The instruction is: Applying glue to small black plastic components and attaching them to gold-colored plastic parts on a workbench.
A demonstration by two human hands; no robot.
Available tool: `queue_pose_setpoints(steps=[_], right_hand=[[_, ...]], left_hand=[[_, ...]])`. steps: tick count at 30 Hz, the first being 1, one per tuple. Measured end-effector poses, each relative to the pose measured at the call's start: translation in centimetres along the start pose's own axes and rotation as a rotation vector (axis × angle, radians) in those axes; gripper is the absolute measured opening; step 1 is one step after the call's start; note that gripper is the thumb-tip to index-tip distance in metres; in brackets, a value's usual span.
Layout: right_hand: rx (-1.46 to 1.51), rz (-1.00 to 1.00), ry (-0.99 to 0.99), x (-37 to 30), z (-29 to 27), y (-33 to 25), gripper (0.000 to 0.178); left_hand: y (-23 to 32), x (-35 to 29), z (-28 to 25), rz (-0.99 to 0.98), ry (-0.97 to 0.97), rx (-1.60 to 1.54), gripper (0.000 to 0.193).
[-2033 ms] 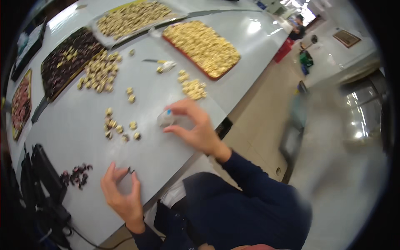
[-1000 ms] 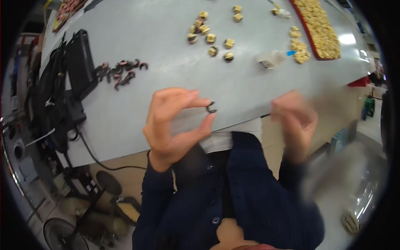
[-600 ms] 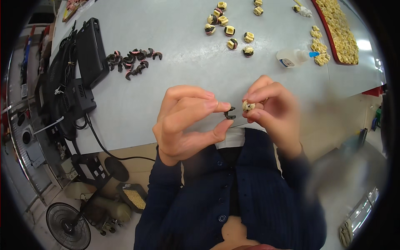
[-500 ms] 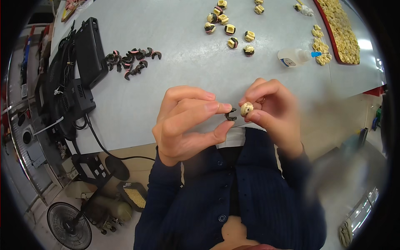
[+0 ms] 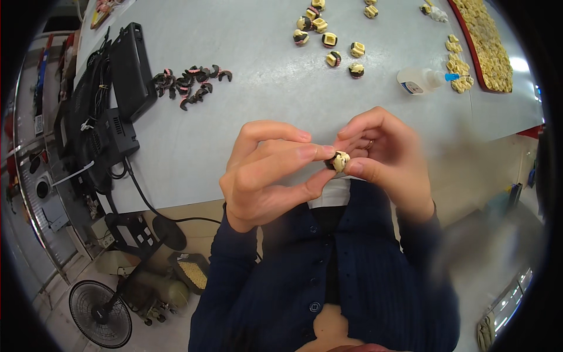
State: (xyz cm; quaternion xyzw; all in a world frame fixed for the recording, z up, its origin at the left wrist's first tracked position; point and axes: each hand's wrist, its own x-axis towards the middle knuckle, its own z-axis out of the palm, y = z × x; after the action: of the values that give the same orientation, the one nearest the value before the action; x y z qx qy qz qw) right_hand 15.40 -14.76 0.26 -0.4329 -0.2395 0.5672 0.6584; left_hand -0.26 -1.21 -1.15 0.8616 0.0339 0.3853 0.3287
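Observation:
In front of my chest, just past the table's near edge, my two hands meet at one small object. My left hand (image 5: 264, 173) pinches a dark curved piece (image 5: 330, 162) between thumb and fingertips. The dark piece sits against the left side of a small rounded cream piece (image 5: 341, 160). My right hand (image 5: 396, 158) has the cream piece at its thumb tip and forefinger, the other fingers curled behind. The two pieces touch; fingers hide how far the dark one wraps round. A ring shows on my right hand.
Loose dark curved pieces (image 5: 196, 82) lie at the left beside a black flat device (image 5: 130, 73). Several cream-and-dark pieces (image 5: 329, 40) stand at the back. At right are a clear bottle (image 5: 413, 79) with a blue needle tip, cream pieces (image 5: 459, 66) and a red tray (image 5: 469, 53).
The dark piece and the cream piece, apart before, are now pressed together. My right hand's cream piece has moved slightly left to the dark one. The view has shifted a little.

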Motion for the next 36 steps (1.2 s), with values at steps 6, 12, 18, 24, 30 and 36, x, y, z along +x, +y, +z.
queue_pose_setpoints(steps=[6, 12, 18, 24, 30, 36], right_hand=[[-0.013, 0.275, 0.006, 0.1, -0.1, -1.4, 0.039], [-0.342, -0.069, 0.192, 1.0, 1.3, -0.7, 0.034], [-1.124, -0.752, 0.408, 4.0, 0.6, -0.5, 0.032], [-1.292, -0.697, 0.440, 5.8, 0.8, -1.5, 0.025], [-1.309, -0.635, 0.476, 6.8, -0.1, -1.5, 0.024], [-1.483, -0.797, 0.421, 7.1, 0.2, -1.7, 0.031]], left_hand=[[0.4, 0.1, 0.0, -0.048, 0.038, -0.083, 0.065], [0.2, -0.2, -2.6, -0.186, 0.204, 0.357, 0.035], [-1.8, -0.9, -7.1, -0.623, 0.282, 0.655, 0.023], [-3.2, -1.0, -7.8, -0.664, 0.195, 0.619, 0.021], [-3.0, -0.8, -7.5, -0.709, 0.180, 0.484, 0.016], [-2.6, -0.5, -7.3, -0.694, 0.140, 0.453, 0.017]])
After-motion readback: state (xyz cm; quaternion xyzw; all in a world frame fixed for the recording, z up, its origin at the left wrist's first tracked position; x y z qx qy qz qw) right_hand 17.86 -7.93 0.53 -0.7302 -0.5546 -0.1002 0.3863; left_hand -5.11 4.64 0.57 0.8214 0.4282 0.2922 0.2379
